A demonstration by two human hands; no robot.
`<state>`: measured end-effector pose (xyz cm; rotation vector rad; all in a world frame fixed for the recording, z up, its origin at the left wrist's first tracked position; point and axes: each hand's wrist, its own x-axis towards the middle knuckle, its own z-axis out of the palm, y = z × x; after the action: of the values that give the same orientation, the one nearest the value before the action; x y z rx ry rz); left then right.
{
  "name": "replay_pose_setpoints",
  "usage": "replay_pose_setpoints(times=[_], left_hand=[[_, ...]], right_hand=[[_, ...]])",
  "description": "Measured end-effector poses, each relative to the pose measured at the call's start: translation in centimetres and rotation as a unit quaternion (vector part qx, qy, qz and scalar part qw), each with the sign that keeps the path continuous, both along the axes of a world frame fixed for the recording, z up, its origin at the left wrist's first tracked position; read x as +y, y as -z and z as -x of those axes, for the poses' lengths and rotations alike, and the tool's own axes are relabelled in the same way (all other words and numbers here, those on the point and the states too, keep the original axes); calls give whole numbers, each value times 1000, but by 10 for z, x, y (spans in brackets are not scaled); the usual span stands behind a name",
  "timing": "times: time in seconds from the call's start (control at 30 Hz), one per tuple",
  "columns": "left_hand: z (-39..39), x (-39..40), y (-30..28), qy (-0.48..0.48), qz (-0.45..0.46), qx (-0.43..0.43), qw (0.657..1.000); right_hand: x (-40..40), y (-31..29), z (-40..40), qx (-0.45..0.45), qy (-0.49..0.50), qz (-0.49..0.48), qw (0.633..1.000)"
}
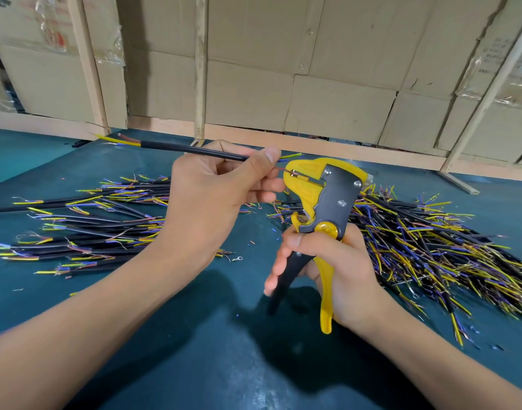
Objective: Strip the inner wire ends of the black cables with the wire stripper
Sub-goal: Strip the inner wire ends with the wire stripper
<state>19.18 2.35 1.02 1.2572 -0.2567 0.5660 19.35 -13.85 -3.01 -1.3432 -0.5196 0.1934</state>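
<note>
Left hand [221, 184] pinches a black round-jacketed cable [191, 149] near its end, feeding a thin red inner wire [280, 170] into the head of the yellow-and-black plastic wire stripper [321, 199]. Right hand [333, 267] is wrapped round the stripper handles, fingers only partly closed, so the squeeze looks w/o full pressure yet. To do it well: keep wire straight & seated in the blade slot, hold cable steady, squeeze smoothly, don't yank. Piles of black cables w/ yellow, blue ends lie left [105, 229] & right [431, 241] on the teal mat [194, 335].
</note>
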Motion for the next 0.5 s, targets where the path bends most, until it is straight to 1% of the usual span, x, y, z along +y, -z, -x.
replay_pose_setpoints(times=[0.07,0.17,0.23,0.3,0.33,0.4,0.43,0.47,0.5], left_hand=[[-1,1,0,-22,-21,-7,1000],[-2,4,1,-79,-86,-5,993],[-2,5,1,-101,-106,2,989],[-4,5,1,-118,-107,20,987],[-6,7,2,-133,-97,33,986],[-11,14,1,-166,-89,62,980],[-14,17,-2,-180,-116,75,974],[-18,22,-7,-200,-180,81,960],[-21,26,-14,-225,-276,78,931]], right_hand=[[1,-3,2,15,16,12,1000],[3,-6,5,41,35,6,999],[5,-7,6,80,-1,-37,996],[7,-7,4,124,-59,-87,987],[8,-6,3,145,-73,-95,982],[13,-2,1,196,-67,-92,974],[15,-2,1,218,-59,-81,971],[16,-2,0,231,-61,-63,969],[17,-1,1,237,-70,-47,968]])
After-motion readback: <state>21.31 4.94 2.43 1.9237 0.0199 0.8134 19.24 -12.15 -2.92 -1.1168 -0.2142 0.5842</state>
